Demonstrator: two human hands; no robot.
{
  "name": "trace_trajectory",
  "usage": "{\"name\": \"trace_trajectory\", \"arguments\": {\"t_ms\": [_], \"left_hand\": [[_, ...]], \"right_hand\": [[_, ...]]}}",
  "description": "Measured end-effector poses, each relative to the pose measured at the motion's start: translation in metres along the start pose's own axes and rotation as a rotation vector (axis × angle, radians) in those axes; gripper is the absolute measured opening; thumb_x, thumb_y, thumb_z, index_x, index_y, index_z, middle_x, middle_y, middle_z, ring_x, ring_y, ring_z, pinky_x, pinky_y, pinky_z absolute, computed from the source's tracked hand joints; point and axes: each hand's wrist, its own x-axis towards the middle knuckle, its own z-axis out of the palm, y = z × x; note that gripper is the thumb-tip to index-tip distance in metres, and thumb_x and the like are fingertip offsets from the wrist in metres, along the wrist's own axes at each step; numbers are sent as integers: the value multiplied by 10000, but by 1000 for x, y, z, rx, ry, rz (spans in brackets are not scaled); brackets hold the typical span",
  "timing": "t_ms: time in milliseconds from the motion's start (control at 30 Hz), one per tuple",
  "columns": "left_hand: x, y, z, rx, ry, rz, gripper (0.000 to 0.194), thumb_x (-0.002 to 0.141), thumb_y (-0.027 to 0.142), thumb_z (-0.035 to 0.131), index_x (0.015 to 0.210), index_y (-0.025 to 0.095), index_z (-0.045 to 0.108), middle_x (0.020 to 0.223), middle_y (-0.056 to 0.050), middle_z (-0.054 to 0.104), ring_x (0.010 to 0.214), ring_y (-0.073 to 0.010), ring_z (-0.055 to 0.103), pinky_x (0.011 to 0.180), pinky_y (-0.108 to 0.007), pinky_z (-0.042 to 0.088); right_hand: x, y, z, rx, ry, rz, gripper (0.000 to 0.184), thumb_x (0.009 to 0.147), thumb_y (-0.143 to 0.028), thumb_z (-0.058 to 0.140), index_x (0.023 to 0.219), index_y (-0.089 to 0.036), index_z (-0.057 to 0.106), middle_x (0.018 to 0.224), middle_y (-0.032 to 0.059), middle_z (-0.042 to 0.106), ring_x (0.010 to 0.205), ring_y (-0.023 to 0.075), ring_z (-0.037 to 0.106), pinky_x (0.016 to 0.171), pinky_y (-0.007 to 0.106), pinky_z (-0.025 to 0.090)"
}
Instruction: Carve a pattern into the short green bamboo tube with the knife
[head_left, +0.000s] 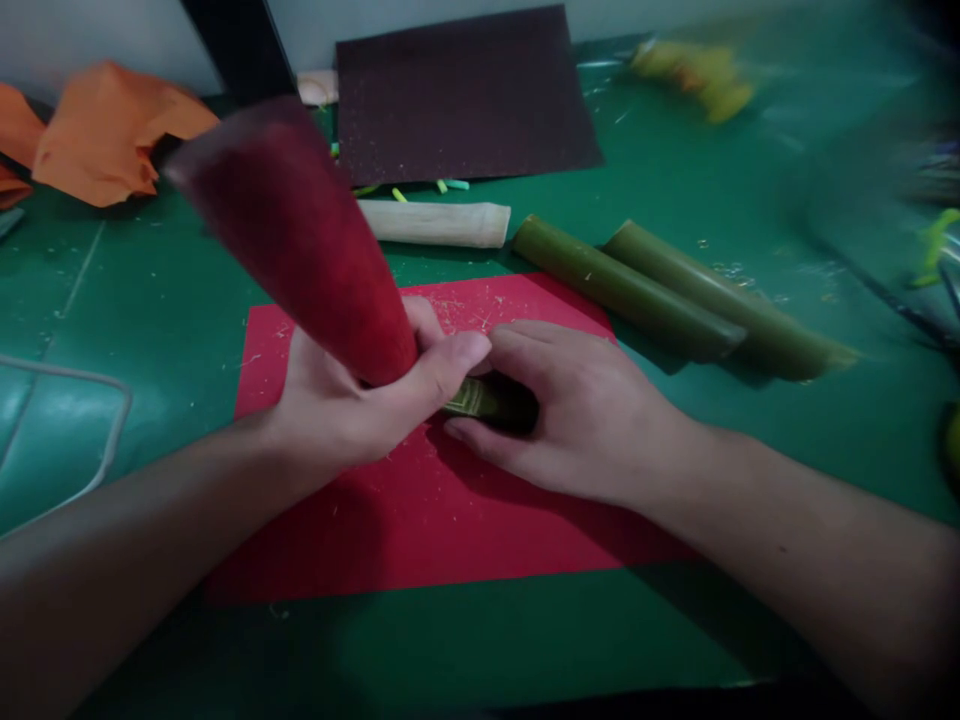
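Note:
My left hand [352, 400] is closed round the lower end of a red tube [307, 240]. The tube leans up and to the left, darker towards its slanted top end. A short dark green bamboo piece [480, 397] shows between my hands. My right hand [577, 400] grips that piece with thumb and fingers, and its fingertips meet my left thumb. How the bamboo and the red tube touch is hidden by my fingers. Both hands are over a red sheet [465, 540] strewn with pale shavings.
Beyond the sheet lie two green bamboo tubes [630, 285] and a pale bamboo tube [442, 223]. A dark sheet [457, 100] is behind them. Crumpled orange paper [112, 135] sits back left, a yellow object [694, 78] back right. The table [555, 640] has a green cover.

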Motion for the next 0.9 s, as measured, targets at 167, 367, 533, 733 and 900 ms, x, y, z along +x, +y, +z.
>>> {"name": "trace_trajectory", "arguments": {"t_ms": [167, 367, 533, 733, 900], "left_hand": [[-1, -1, 4, -42, 125, -54, 296, 861, 338, 756, 621, 224, 625, 545, 45, 578, 480, -83, 535, 454, -218, 443], [2, 4, 5, -139, 88, -127, 417, 831, 435, 767, 535, 219, 566, 478, 28, 491, 411, -90, 424, 394, -246, 400], [1, 4, 3, -107, -3, -88, 415, 872, 330, 702, 518, 210, 522, 459, 46, 450, 396, -74, 415, 400, -219, 394], [2, -1, 2, -80, 44, -33, 322, 852, 323, 742, 579, 232, 599, 503, 46, 547, 433, -90, 505, 403, -229, 406], [3, 1, 5, -130, 93, -126, 365, 861, 388, 756, 577, 214, 605, 510, 40, 538, 422, -68, 447, 406, -224, 405]], "right_hand": [[2, 1, -1, 31, -13, 35, 224, 814, -360, 670, 909, -158, 669, 858, 64, 703, 775, 196, 612, 681, 309, 409], [3, 1, 0, 26, -18, 53, 229, 812, -394, 668, 876, -175, 650, 832, 54, 693, 756, 190, 603, 663, 299, 399], [2, 1, -2, 43, -36, 59, 237, 821, -380, 675, 910, -160, 677, 863, 64, 711, 796, 202, 629, 684, 306, 418], [2, -1, -2, 37, -42, 48, 258, 814, -367, 667, 934, -140, 694, 870, 75, 713, 799, 211, 632, 684, 317, 427], [2, -1, -1, 16, -21, 37, 228, 797, -356, 669, 895, -150, 672, 845, 61, 703, 734, 186, 601, 659, 308, 414]]}}
